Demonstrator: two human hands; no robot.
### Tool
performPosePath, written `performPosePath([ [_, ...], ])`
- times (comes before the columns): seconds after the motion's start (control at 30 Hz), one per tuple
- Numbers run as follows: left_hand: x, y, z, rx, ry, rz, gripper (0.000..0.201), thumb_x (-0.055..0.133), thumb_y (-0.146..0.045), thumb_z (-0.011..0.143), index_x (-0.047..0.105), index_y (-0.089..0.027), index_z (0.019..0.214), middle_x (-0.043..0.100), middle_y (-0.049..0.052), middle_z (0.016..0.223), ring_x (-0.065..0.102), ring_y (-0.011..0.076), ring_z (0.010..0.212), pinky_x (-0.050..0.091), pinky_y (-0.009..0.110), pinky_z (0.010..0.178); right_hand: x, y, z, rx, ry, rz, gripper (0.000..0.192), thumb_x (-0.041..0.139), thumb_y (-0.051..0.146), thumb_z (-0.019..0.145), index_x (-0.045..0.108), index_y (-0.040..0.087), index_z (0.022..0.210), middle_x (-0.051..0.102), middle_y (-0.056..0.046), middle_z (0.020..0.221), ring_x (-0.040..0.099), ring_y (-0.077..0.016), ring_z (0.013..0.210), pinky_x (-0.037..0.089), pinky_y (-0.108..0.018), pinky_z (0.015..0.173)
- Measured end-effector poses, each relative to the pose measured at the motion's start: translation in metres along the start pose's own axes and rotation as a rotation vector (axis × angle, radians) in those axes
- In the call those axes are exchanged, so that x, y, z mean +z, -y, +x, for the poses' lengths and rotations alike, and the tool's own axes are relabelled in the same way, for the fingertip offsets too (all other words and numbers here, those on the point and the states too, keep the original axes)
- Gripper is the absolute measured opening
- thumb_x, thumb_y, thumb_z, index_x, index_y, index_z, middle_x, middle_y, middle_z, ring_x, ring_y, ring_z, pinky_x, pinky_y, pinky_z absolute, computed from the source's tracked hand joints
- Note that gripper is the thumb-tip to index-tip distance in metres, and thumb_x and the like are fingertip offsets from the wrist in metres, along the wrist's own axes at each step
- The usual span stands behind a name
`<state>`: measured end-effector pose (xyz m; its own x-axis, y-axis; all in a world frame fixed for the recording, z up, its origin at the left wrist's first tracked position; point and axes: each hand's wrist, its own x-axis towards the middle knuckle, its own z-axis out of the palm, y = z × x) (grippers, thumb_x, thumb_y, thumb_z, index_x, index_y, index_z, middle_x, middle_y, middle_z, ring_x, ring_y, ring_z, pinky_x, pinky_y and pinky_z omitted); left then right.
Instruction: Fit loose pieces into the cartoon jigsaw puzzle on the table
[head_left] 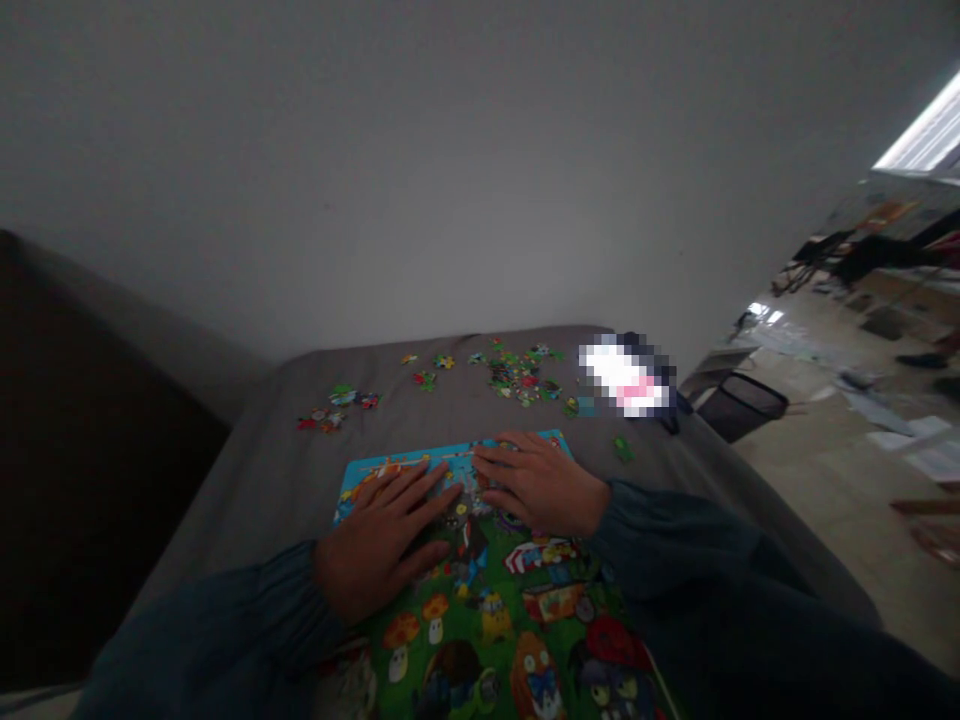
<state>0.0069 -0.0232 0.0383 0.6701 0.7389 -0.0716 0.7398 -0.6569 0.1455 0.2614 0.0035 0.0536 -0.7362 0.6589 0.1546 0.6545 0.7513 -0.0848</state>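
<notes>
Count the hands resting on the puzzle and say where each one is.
2. The left hand lies flat on the puzzle left of its middle. The right hand lies flat near the far edge, fingertips almost meeting the left's. None hidden, as far as shows.

A colourful cartoon jigsaw puzzle board (480, 600) lies on a grey cloth-covered table (270, 470). Both flat hands rest on it, left (386, 535) at 10 o'clock, right (536, 482) at 1 o'clock. Small loose cardboard pieces (517, 375) lie behind, at 12.

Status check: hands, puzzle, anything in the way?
Left hand and right hand flat on puzzle, fingers spread. Loose pieces beyond, apart from the hands. Nothing in the way.
</notes>
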Motion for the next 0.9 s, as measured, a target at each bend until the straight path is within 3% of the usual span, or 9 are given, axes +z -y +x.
performPosePath([
  [0.3, 0.008, 0.002, -0.002, 0.023, -0.099, 0.014, 0.056, 0.037, -0.058, 0.096, 0.031, -0.037, 0.148, 0.030, 0.002, 0.156, 0.031, 0.0306, 0.141, 0.023, 0.054, 0.114, 0.006, 0.009, -0.004, 0.030, 0.036, 0.018, 0.063, 0.045, 0.056, 0.094, 0.043, 0.015, 0.141, 0.047, -0.012, 0.142, 0.044, -0.0302, 0.122, 0.042, -0.047, 0.100],
  [0.43, 0.010, -0.003, -0.003, -0.015, -0.142, 0.032, 0.055, 0.036, -0.059, 0.096, 0.035, -0.036, 0.147, 0.031, 0.001, 0.156, 0.031, 0.0296, 0.142, 0.024, 0.054, 0.114, 0.004, 0.009, -0.005, 0.048, 0.027, -0.024, 0.059, 0.042, 0.054, 0.095, 0.043, 0.017, 0.141, 0.048, -0.011, 0.142, 0.043, -0.0309, 0.123, 0.040, -0.049, 0.102],
  [0.67, 0.005, 0.005, -0.002, 0.042, -0.074, -0.002, 0.056, 0.039, -0.057, 0.096, 0.030, -0.038, 0.148, 0.029, 0.002, 0.156, 0.031, 0.0311, 0.142, 0.023, 0.055, 0.114, 0.004, 0.010, -0.005, 0.046, -0.002, -0.127, 0.054, 0.043, 0.051, 0.096, 0.046, 0.017, 0.137, 0.051, -0.011, 0.139, 0.046, -0.0316, 0.122, 0.043, -0.048, 0.098],
  [0.9, 0.006, 0.005, -0.002, 0.033, -0.082, 0.005, 0.057, 0.039, -0.057, 0.095, 0.031, -0.038, 0.148, 0.031, 0.002, 0.156, 0.032, 0.0318, 0.141, 0.024, 0.057, 0.113, 0.009, 0.018, -0.011, 0.028, -0.017, -0.151, 0.072, 0.039, 0.065, 0.090, 0.044, 0.013, 0.139, 0.048, -0.014, 0.141, 0.045, -0.0341, 0.123, 0.040, -0.050, 0.102],
])
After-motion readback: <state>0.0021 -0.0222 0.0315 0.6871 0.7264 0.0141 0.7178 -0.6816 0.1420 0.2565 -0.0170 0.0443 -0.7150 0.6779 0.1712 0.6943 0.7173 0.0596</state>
